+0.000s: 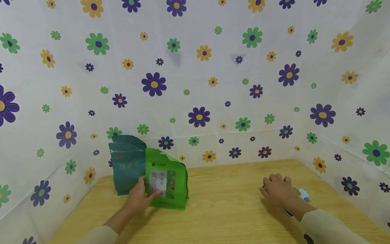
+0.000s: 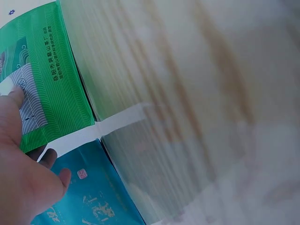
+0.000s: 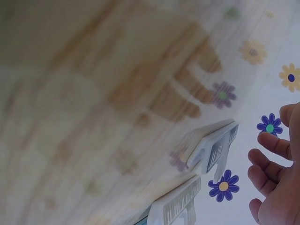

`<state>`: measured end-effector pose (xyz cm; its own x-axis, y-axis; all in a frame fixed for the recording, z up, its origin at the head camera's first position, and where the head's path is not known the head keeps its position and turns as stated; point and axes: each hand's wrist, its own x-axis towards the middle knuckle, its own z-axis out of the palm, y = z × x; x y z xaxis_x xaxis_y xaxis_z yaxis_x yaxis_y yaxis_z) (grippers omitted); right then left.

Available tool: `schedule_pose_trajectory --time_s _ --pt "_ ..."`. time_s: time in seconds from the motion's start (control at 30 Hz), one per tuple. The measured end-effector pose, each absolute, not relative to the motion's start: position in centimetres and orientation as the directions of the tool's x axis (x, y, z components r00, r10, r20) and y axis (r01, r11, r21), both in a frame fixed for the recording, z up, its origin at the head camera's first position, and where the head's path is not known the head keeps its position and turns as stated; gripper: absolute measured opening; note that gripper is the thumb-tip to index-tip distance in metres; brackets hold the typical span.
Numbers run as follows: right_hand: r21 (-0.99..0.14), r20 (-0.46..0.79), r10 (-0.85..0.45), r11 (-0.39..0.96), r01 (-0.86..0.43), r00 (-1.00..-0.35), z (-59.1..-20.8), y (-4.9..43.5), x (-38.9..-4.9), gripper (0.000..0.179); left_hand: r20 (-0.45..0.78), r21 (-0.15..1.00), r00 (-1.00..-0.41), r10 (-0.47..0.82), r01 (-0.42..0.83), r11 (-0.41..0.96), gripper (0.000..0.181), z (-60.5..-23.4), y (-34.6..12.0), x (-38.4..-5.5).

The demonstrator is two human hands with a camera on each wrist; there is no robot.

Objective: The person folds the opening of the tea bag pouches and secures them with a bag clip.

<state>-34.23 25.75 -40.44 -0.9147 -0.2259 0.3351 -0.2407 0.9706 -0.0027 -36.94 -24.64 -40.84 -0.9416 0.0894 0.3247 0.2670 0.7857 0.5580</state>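
A bright green tea pouch (image 1: 179, 183) stands upright on the table, printed with Chinese characters and a grey label. My left hand (image 1: 138, 200) pinches its left edge; in the left wrist view the thumb lies on the label and fingers pass behind the edge. Beside it on the left stands a teal tea pouch (image 1: 128, 169), seemingly one of two, partly covered by the green one. Over the right side of the table is my right hand (image 1: 277, 189), fingers loosely bent and holding nothing. White plastic pieces with ridged slots (image 3: 176, 206) lie near it, partly hidden by the hand in the head view.
The light wood table (image 1: 225, 193) is enclosed at the back and sides by a white flower-patterned cloth (image 1: 213, 98). A small blue-and-white item (image 1: 304, 195) lies just beyond the right wrist. Table reflections blur much of both wrist views.
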Motion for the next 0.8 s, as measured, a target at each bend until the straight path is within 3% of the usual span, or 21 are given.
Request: schedule_pose_trajectory --time_s 0.8 --pt "-0.039 0.343 -0.250 0.959 -0.279 -0.906 -40.5 23.7 -34.6 0.019 0.356 0.552 -0.926 0.127 0.318 0.771 0.089 -40.6 -21.5 -36.5"
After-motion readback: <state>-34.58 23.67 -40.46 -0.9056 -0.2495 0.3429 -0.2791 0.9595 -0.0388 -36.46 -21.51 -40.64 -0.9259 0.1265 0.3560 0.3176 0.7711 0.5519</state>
